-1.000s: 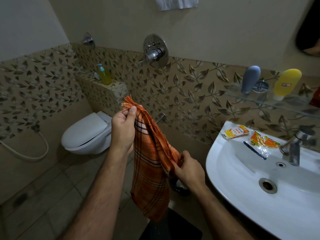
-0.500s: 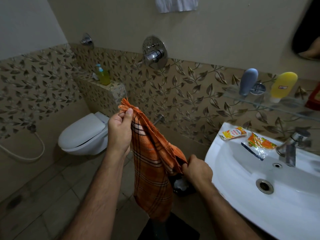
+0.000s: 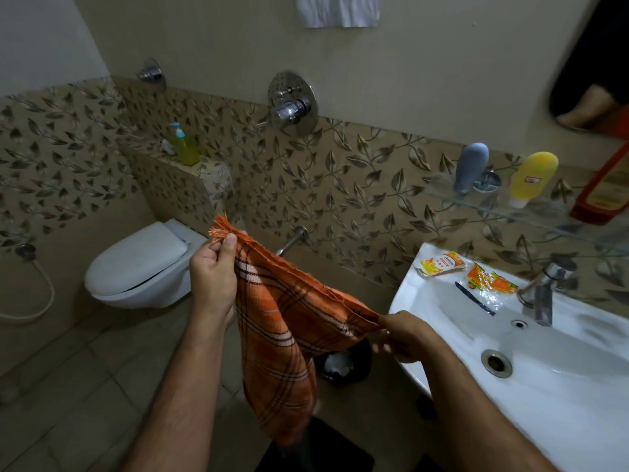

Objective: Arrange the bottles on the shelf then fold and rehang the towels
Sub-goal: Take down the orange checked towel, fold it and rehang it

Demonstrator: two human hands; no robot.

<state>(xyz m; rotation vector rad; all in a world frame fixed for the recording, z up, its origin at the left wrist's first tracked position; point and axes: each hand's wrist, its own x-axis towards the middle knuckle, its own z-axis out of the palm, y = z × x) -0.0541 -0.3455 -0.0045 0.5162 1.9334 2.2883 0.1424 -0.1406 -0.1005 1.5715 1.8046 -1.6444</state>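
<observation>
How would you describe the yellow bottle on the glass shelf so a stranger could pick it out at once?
Start at the white sink on the right and look up to the glass shelf on the leaf-tiled wall above it. Three bottles stand there; the yellow bottle is the middle one, cap down. Its bright yellow body with a small red label sets it apart from the grey bottle and the red bottle.

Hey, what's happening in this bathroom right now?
A person is holding an orange checked towel by its top edge, the left hand pinching the fringed corner and the right hand pinching the edge lower down, beside the sink. The rest hangs loose, not yet folded. Three bottles, grey, yellow and red, stand on the glass shelf.
</observation>
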